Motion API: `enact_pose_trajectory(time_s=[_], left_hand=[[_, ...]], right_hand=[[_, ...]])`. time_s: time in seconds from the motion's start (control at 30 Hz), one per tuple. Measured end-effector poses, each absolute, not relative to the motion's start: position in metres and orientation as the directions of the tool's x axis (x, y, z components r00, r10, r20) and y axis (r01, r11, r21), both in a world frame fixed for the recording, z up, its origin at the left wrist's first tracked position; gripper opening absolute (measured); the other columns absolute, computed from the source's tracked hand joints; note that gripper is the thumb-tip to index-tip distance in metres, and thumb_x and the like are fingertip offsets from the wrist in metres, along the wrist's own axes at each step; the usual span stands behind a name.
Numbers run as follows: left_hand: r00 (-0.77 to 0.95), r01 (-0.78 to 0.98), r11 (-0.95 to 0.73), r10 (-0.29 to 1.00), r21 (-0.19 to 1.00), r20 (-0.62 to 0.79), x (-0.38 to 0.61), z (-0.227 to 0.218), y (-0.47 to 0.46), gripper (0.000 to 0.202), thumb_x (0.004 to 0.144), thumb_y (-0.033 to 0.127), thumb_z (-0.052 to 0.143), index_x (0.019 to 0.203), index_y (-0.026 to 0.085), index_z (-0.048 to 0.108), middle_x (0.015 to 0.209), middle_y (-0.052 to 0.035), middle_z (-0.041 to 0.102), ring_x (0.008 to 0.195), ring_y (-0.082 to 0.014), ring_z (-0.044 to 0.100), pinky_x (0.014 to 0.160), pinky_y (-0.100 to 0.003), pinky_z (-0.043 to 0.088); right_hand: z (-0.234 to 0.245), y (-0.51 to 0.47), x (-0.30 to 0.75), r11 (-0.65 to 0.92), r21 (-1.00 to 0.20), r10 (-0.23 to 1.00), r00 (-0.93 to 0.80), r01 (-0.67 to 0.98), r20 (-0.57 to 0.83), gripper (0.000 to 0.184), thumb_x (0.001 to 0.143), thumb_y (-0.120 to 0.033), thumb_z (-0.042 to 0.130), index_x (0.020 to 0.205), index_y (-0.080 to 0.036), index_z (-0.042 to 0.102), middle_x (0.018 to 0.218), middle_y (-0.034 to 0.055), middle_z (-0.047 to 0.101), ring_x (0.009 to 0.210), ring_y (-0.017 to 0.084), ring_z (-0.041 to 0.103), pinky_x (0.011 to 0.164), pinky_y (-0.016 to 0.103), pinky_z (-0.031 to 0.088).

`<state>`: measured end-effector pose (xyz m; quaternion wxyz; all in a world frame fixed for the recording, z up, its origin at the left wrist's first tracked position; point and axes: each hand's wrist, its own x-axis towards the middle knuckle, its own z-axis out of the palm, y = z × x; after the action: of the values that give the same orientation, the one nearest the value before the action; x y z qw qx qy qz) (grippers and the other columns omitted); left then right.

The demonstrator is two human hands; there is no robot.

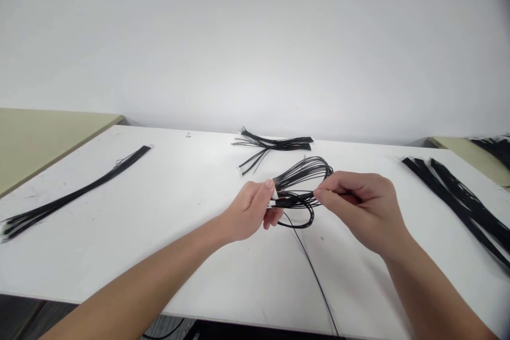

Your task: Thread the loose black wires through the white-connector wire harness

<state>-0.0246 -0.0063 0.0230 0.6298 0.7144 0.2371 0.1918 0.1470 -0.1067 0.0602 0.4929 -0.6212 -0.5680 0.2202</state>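
A looped bundle of thin black wires (303, 172) is held up over the white table. My left hand (253, 207) is closed around its left end, where white connectors (273, 199) show beside the thumb. At the bundle's right side, my right hand (360, 202) pinches black wire between thumb and forefinger. Which strands lie in that pinch I cannot make out. One single black wire (311, 263) hangs from the bundle down past the table's front edge.
Behind my hands lies a bunch of black wires (274, 144) with splayed ends. Another long bunch (91, 188) rests on the left of the white table (167, 255), and several thick bunches (458, 202) on the right. A plain wall (255, 37) rises behind.
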Motion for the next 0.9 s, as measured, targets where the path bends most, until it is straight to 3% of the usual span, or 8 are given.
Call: enact_pose_trajectory(time_s=[0.3,0.73,0.9], left_hand=[[0.817,0.109,-0.124,0.576,0.986,-0.018,-0.026,0.022,-0.007,0.060,0.095,0.047,0.024,0.053,0.016,0.054,0.048,-0.0032,0.050,0.050,-0.0123,0.047,0.056,-0.025,0.041],[0.833,0.145,-0.172,0.553,0.974,-0.026,-0.027,0.020,-0.006,0.059,0.096,0.045,0.021,0.054,0.016,0.053,0.050,-0.0027,0.050,0.049,-0.0118,0.047,0.056,-0.026,0.040],[0.818,0.140,-0.147,0.574,0.979,-0.031,-0.026,0.021,-0.006,0.060,0.096,0.044,0.020,0.054,0.016,0.053,0.051,-0.0026,0.051,0.047,-0.0106,0.045,0.056,-0.026,0.040]], right_hand=[[0.061,-0.107,0.149,0.109,-0.865,0.935,0.244,0.490,0.256,0.017,0.077,-0.018,0.058,0.060,-0.017,0.059,0.048,-0.0037,0.039,0.045,0.007,0.029,0.040,0.022,0.026],[0.063,-0.098,0.151,-0.054,-0.964,0.982,0.188,0.261,-0.005,0.023,0.079,-0.018,0.057,0.057,-0.017,0.057,0.053,-0.0022,0.042,0.051,0.008,0.034,0.047,0.023,0.031],[0.056,-0.097,0.150,-0.031,-0.939,0.983,0.180,0.343,0.034,0.022,0.085,-0.027,0.055,0.066,-0.018,0.058,0.057,-0.0024,0.045,0.053,0.009,0.036,0.047,0.023,0.031]])
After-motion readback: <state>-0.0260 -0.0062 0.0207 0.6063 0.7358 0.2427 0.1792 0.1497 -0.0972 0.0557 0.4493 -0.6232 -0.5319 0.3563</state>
